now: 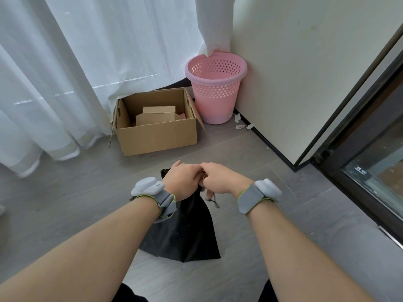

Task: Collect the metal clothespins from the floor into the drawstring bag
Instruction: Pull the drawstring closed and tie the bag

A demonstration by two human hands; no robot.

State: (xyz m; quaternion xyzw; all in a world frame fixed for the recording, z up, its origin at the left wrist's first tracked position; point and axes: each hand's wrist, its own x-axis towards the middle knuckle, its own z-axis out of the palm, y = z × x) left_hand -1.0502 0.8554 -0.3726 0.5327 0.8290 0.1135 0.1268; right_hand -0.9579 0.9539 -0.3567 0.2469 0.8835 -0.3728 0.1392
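A black drawstring bag [185, 232] hangs over the grey floor in the middle of the head view, its body drooping toward me. My left hand [182, 182] and my right hand [220, 178] meet at the bag's gathered top, and both grip it there. A thin cord end [214, 201] dangles below my right hand. I see no metal clothespins on the floor; whatever is inside the bag is hidden.
An open cardboard box [157, 136] with smaller boxes inside stands ahead by the white curtain [87, 73]. A pink perforated bin [216, 88] sits in the corner, with paper scraps [239, 123] by the wall. A dark glass door frame [359, 160] runs along the right.
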